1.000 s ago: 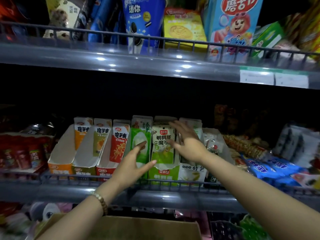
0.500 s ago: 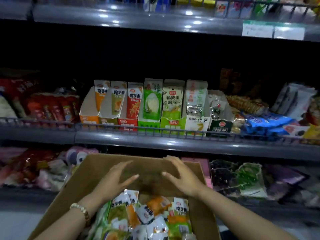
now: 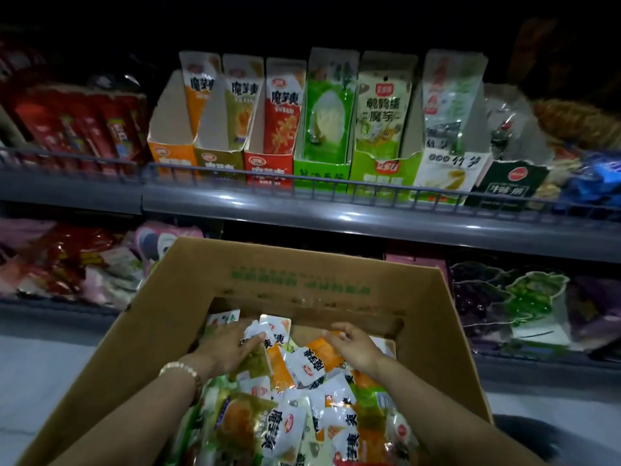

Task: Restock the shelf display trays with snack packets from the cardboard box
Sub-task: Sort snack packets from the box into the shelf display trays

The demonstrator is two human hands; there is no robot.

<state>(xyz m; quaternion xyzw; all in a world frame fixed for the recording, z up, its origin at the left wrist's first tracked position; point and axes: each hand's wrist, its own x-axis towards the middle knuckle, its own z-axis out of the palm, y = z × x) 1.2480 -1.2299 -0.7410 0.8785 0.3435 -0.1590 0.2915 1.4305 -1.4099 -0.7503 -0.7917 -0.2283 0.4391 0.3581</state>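
Dim in here: overhead light streaks glare along the shelf edge (image 3: pixel 353 215) and off one snack packet (image 3: pixel 274 320), black shadow above, everything soft, corners smearing and bowing.

The cardboard box (image 3: pixel 151 331) is matt brown corrugated board. The snack packets (image 3: pixel 292 428) in it are glossy, crinkled plastic film. The far display trays (image 3: pixel 168 129) are printed card, plain and matt inside. The shelf lip (image 3: pixel 336 213) is smooth, shiny grey, topped by a thin wire rail (image 3: pixel 302 183).
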